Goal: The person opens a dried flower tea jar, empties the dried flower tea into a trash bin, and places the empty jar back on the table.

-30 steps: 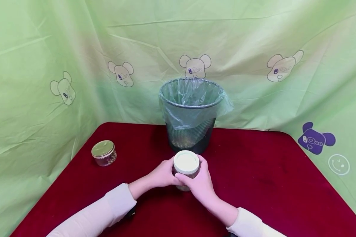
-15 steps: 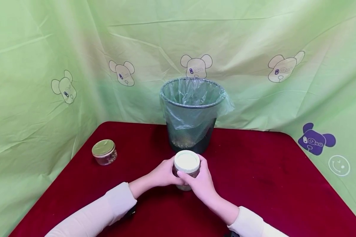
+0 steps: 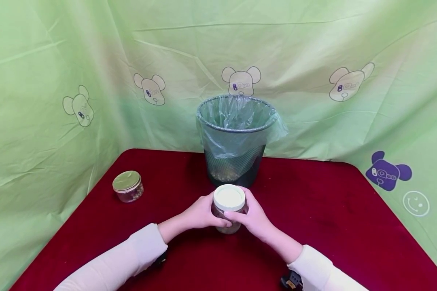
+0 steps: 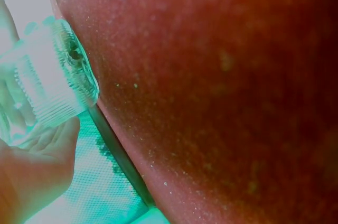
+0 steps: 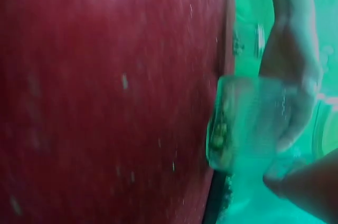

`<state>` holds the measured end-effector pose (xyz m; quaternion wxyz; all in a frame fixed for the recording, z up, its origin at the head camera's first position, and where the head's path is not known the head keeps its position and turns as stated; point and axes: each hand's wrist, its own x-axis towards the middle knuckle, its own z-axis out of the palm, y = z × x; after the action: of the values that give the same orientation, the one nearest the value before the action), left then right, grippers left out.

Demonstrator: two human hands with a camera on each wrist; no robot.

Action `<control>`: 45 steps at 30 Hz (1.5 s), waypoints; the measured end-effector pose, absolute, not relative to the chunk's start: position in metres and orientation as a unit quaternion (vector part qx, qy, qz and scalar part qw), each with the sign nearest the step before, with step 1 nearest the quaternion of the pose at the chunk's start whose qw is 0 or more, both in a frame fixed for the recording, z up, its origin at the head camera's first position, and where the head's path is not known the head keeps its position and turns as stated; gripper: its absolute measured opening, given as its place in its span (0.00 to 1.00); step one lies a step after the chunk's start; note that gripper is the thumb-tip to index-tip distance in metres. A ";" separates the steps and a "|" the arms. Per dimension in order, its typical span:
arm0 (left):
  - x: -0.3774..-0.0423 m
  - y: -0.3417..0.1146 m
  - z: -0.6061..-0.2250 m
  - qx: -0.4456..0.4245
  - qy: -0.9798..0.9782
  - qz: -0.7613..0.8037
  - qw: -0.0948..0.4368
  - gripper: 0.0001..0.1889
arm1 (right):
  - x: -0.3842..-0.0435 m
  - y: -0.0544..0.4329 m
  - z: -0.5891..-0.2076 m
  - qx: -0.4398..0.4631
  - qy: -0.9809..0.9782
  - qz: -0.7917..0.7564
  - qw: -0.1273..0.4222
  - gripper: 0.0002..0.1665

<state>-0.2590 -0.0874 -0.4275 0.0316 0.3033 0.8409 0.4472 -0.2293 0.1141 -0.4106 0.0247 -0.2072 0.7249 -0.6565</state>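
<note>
A clear jar (image 3: 228, 229) with a white lid (image 3: 229, 197) stands upright in front of the bin, gripped by both hands. My left hand (image 3: 204, 213) wraps the jar's left side, its thumb across the front below the lid. On the other side, my right hand (image 3: 256, 218) holds the jar high up, thumb just under the lid and the other fingers mostly hidden behind it. The right wrist view shows small pale pieces (image 5: 219, 137) at the jar's bottom. In the left wrist view the ribbed jar wall (image 4: 50, 76) appears above my left hand's fingers.
Behind the jar stands a black mesh bin (image 3: 255, 161) lined with a clear plastic bag. A second, low jar (image 3: 128, 186) with a lid and small pieces inside sits at the table's left. Green printed cloth (image 3: 298, 48) surrounds the red table (image 3: 313, 210).
My right hand has turned on the jar: its thumb has slid right across the front, and its wrist and forearm have swung right. My left hand and the jar keep nearly the same place.
</note>
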 end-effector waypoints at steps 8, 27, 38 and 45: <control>-0.258 -0.086 -0.428 0.294 0.842 0.451 0.039 0.40 | -0.245 0.128 -0.412 -0.270 0.692 -0.662 0.101 0.43; -0.256 -0.087 -0.428 0.297 0.838 0.456 0.038 0.41 | -0.251 0.134 -0.413 -0.300 0.679 -0.655 0.140 0.48; -0.256 -0.088 -0.427 0.299 0.840 0.452 0.029 0.42 | -0.220 0.107 -0.410 -0.163 0.733 -0.660 0.004 0.51; -0.257 -0.088 -0.425 0.304 0.839 0.450 0.027 0.42 | -0.207 0.087 -0.407 -0.054 0.772 -0.631 -0.058 0.52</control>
<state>-0.2569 -0.0876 -0.4253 0.0273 0.3037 0.8394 0.4500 -0.2072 0.0874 -0.4071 -0.0578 -0.0542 0.7718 -0.6309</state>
